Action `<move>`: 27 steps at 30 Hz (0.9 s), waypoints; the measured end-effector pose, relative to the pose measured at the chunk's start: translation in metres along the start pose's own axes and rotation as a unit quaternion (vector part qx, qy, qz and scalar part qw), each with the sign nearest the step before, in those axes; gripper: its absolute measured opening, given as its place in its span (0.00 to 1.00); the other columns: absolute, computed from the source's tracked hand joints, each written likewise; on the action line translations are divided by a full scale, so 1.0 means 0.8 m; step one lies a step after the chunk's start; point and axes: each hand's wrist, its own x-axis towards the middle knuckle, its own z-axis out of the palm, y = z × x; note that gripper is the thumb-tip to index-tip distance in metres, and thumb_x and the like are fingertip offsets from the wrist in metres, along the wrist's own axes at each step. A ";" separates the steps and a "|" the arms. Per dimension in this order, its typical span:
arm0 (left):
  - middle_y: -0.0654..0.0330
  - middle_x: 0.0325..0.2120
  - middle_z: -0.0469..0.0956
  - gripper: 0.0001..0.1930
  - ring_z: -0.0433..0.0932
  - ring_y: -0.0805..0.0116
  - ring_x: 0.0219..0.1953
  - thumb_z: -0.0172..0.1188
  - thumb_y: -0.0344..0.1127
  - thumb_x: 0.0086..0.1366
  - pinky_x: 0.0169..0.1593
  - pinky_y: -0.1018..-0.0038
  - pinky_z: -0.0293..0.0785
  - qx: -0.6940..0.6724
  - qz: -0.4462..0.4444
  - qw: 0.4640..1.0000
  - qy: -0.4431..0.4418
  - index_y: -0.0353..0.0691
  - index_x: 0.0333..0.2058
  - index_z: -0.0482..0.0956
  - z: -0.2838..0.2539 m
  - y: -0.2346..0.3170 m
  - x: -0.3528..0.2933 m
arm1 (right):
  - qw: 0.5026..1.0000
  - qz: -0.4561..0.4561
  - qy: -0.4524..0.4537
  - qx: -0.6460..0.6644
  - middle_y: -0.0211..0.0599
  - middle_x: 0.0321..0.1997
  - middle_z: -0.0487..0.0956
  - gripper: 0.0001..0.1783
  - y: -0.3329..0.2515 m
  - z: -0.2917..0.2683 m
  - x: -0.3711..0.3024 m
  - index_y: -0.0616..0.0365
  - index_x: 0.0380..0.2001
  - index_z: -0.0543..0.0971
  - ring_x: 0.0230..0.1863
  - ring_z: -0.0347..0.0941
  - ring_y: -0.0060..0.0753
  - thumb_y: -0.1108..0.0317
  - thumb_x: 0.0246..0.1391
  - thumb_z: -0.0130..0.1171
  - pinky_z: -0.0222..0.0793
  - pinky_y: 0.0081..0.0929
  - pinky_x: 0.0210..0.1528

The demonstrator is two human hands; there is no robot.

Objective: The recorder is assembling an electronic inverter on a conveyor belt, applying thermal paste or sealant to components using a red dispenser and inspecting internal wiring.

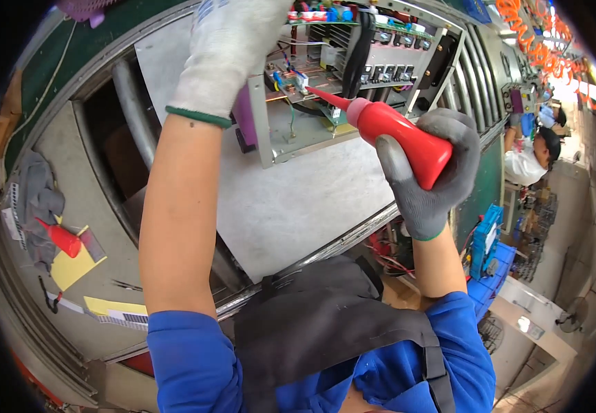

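In a dark grey glove, my right hand [442, 165] is wrapped round a red squeeze bottle [398, 131], tilted with its long thin nozzle pointing up and left. The nozzle tip ends at a small white connector [301, 80] on a circuit board; whether it touches cannot be made out. The board sits inside an open metal chassis [305, 148] packed with wires and other boards. My left hand [236, 48], in a white knit glove with a green cuff, reaches over the chassis's left side. Its fingers are hidden at the upper edge.
The chassis rests on a grey metal plate [298, 206] over rollers [133, 110]. On the left bench lie a second red bottle [65, 241], a grey cloth [38, 196] and yellow paper [74, 268]. Orange coiled hoses [535, 48] hang at upper right, near another person [528, 162].
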 end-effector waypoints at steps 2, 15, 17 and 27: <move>0.45 0.49 0.76 0.18 0.72 0.47 0.57 0.50 0.43 0.73 0.62 0.58 0.69 -0.164 -0.061 0.984 0.032 0.35 0.51 0.74 -0.009 0.007 0.011 | 0.998 -0.044 -0.025 -0.025 0.38 0.38 0.75 0.27 -0.015 -0.001 0.023 0.60 0.37 0.75 0.35 0.73 0.36 0.72 0.34 0.80 0.72 0.30 0.39; 0.42 0.50 0.78 0.37 0.73 0.45 0.57 0.36 0.64 0.73 0.63 0.58 0.64 -0.494 -0.228 0.829 -0.132 0.34 0.47 0.81 -0.014 -0.032 0.021 | 0.917 -0.229 -0.262 -0.194 0.38 0.34 0.78 0.19 -0.083 0.076 0.117 0.62 0.37 0.79 0.36 0.76 0.33 0.71 0.42 0.76 0.71 0.27 0.40; 0.43 0.52 0.78 0.37 0.73 0.46 0.58 0.34 0.64 0.73 0.64 0.59 0.64 -0.493 -0.235 0.828 -0.131 0.34 0.49 0.81 -0.009 -0.037 0.019 | 0.922 -0.238 -0.242 -0.186 0.37 0.32 0.77 0.18 -0.079 0.085 0.116 0.59 0.34 0.79 0.33 0.76 0.36 0.69 0.40 0.76 0.72 0.29 0.37; 0.47 0.52 0.79 0.34 0.74 0.49 0.58 0.35 0.62 0.74 0.64 0.59 0.64 -0.481 -0.248 0.832 -0.120 0.38 0.50 0.81 -0.020 -0.045 0.010 | 0.916 -0.261 -0.231 -0.200 0.36 0.31 0.76 0.18 -0.078 0.108 0.120 0.54 0.32 0.78 0.29 0.77 0.40 0.65 0.39 0.76 0.74 0.32 0.31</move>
